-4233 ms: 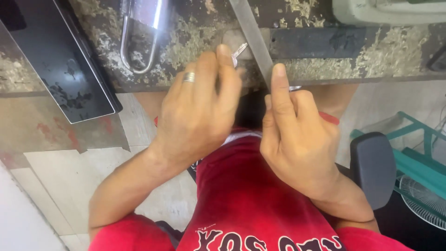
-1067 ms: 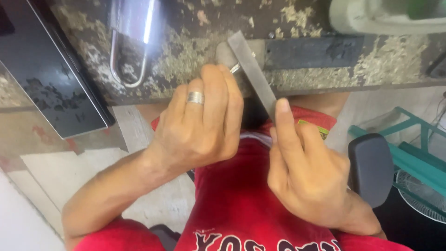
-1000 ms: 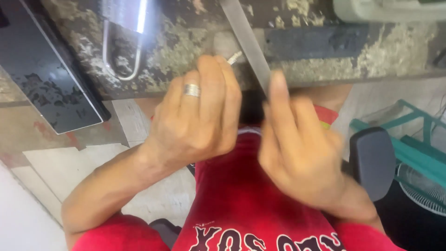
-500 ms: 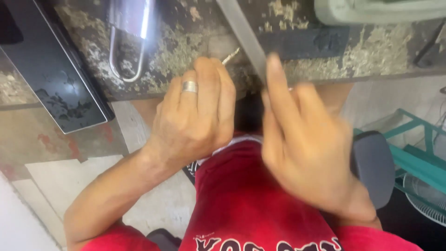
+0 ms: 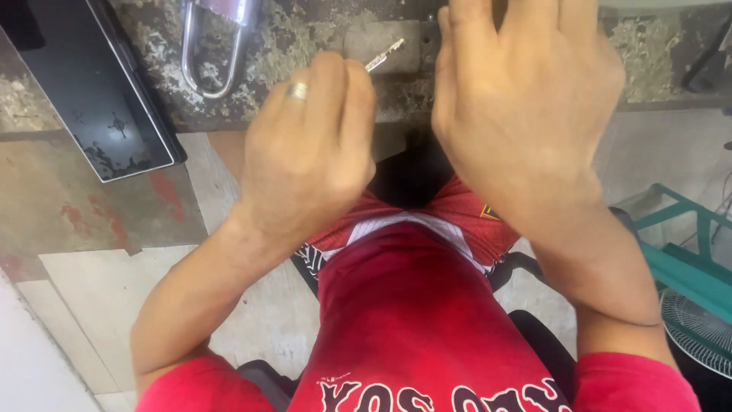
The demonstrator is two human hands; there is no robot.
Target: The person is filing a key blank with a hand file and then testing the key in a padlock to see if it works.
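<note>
The small metal piece (image 5: 383, 55) I am working on sits pinched at the tips of my left hand (image 5: 309, 149), its bright end poking out past my forefinger toward a pale grey block (image 5: 380, 40) on the bench. It looks like a slim key or pin, though the view is too blurred at that end for me to be sure which. It hangs just above the bench edge, close to the block but, as far as I can see, not touching it.

As for progress, I judge the work is mid-way at best: the piece is in hand and brought up to the bench, but it is not set into or against anything, and the padlock (image 5: 216, 42) with its shiny curved shackle lies apart to the left on the mottled benchtop (image 5: 305, 30), untouched.

My left fingers are curled tight, thumb and forefinger closed on the piece, the ring (image 5: 297, 91) on the next finger showing on top. My right hand (image 5: 526, 122) is the opposite: fingers spread loosely and stretched forward over the bench edge, back of the hand up, holding nothing that I can see. Its fingertips run out of the top of the view, so I cannot tell what they rest on.

Further out, a dark flat tray (image 5: 99, 91) lies at the left of the bench, and a teal frame (image 5: 686, 252) stands by the floor at my right.
</note>
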